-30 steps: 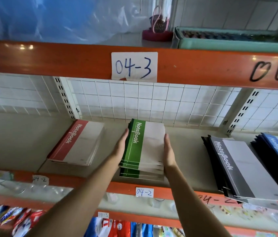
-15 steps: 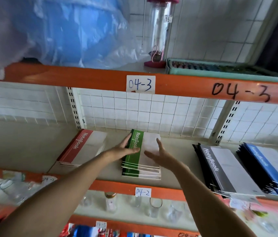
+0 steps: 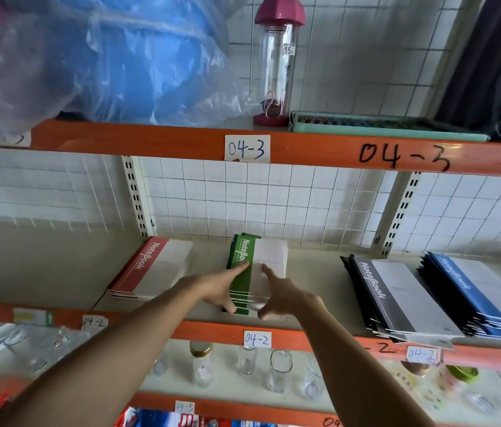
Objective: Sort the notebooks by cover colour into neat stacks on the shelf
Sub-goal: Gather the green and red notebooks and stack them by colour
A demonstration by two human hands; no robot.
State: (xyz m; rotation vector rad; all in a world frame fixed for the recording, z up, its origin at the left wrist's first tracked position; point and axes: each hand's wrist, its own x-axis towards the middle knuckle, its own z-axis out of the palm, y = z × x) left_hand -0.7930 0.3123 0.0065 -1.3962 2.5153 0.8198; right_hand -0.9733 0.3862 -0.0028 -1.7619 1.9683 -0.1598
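Note:
A stack of green notebooks point(image 3: 258, 260) lies on the cream shelf point(image 3: 58, 272) in the middle. My left hand point(image 3: 215, 288) rests its fingers on the stack's left side and front corner. My right hand point(image 3: 283, 298) is spread open over the stack's right front, fingertips touching the top cover. A red stack point(image 3: 153, 269) lies to the left. A black-and-grey stack point(image 3: 393, 297) and a blue stack point(image 3: 483, 294) lie to the right, fanned and uneven.
An orange beam point(image 3: 181, 143) labelled 04-3 runs overhead. Above it are a blue plastic-wrapped bundle point(image 3: 104, 57), a clear bottle with a pink cap point(image 3: 278, 60) and a green tray point(image 3: 387, 127). Glass jars point(image 3: 246, 362) stand on the shelf below.
Both hands let go of the green stack's sides and now lie open on its top and front. The stack sits further back on the shelf. The view has tilted up.

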